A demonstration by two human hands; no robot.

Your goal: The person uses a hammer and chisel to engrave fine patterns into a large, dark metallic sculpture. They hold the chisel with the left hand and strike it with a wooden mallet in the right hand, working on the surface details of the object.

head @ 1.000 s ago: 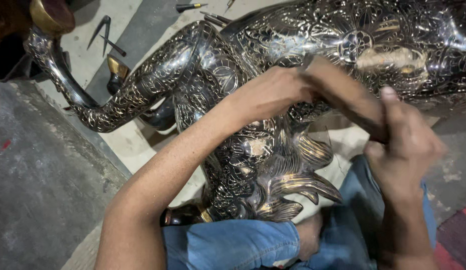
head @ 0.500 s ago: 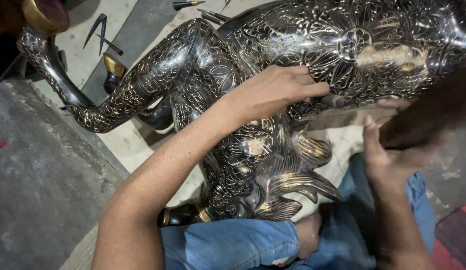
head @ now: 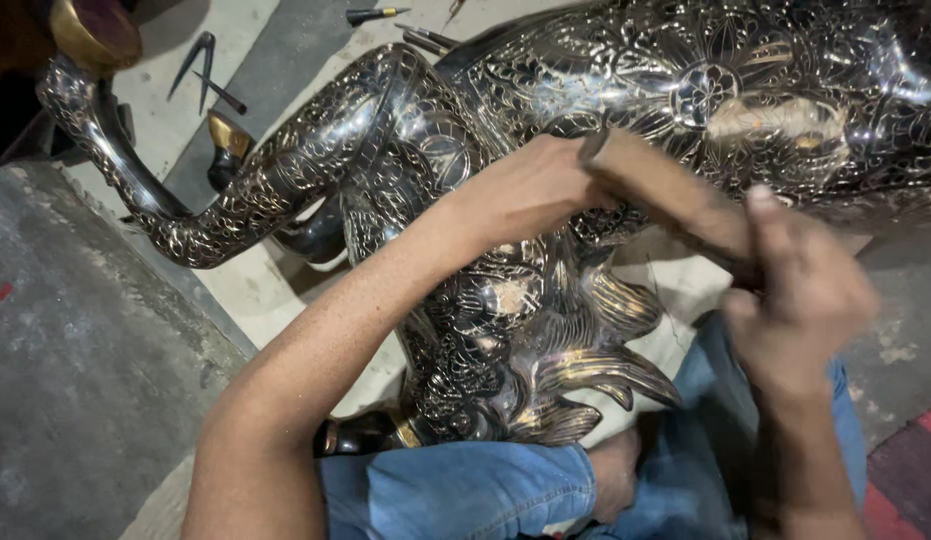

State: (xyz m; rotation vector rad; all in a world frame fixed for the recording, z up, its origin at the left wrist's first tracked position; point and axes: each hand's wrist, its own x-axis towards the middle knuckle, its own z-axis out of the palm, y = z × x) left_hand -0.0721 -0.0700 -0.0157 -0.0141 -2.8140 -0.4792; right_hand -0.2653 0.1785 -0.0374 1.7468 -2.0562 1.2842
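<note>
Centrally, a large engraved metal animal statue (head: pixel 686 110) fills the upper frame, lying across the person's jeans-clad legs (head: pixel 466 490). At mid-frame the left hand (head: pixel 531 190) rests on the statue, fingers curled; what they grip is hidden. At right, the blurred right hand (head: pixel 801 295) is closed around a wooden mallet (head: pixel 666 195), its head beside the left hand. Small tools (head: pixel 201 65) lie on the floor at upper left.

one head camera looks steeply down, close over the lap.

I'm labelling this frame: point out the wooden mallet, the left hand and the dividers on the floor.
wooden mallet (head: pixel 666 190), head view, shaft.
left hand (head: pixel 526 185), head view, back.
dividers (head: pixel 198 62), head view, legs.
</note>
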